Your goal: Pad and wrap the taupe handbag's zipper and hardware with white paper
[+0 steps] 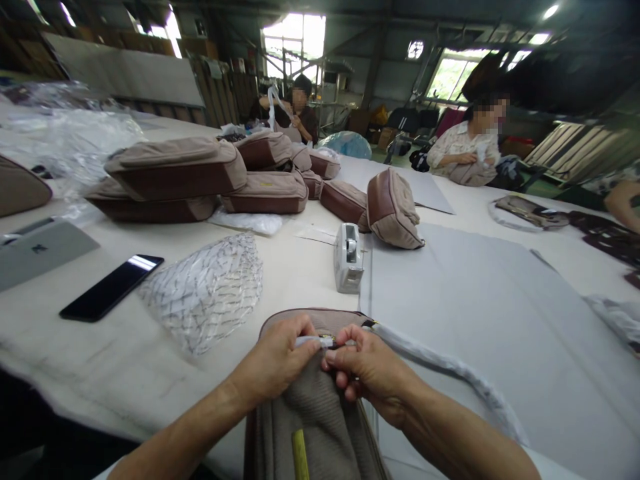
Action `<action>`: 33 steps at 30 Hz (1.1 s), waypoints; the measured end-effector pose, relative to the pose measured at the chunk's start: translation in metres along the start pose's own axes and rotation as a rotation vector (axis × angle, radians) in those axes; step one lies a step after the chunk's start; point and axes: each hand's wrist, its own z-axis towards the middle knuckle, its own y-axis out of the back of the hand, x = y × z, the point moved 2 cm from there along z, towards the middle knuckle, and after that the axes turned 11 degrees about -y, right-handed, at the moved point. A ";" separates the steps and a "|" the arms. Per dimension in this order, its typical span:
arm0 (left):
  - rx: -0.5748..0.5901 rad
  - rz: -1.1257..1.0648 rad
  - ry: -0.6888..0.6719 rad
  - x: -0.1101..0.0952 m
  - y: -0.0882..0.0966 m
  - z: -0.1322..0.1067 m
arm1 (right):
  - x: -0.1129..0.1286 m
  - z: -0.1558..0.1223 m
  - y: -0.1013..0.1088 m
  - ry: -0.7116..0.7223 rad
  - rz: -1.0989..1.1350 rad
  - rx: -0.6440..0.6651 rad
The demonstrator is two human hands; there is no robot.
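A taupe ribbed-fabric bag (327, 413) lies in front of me, with a yellow-green strip (300, 453) on its front. Near its top edge, my left hand (283, 357) pinches a narrow white strip (320, 342) that reaches a small gold-coloured metal fitting (329, 337). My right hand (365, 370) is closed just right of that fitting, thumb and forefinger together. What those fingertips grip is too small to make out. From the bag's upper right corner, a strap wrapped in white material (450, 365) curves away to the right.
A tape dispenser (349, 260) stands beyond the bag. Crumpled patterned wrapping (210, 287) and a phone (113, 287) lie left. Several similar bags (175, 170) are piled behind. Grey sheet material (480, 300) covers the right side. Two people (467, 150) sit across the table; another arm (625, 200) shows far right.
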 end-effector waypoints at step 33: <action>-0.139 -0.247 0.483 0.006 -0.017 0.000 | -0.025 0.034 -0.010 1.365 -1.337 -0.686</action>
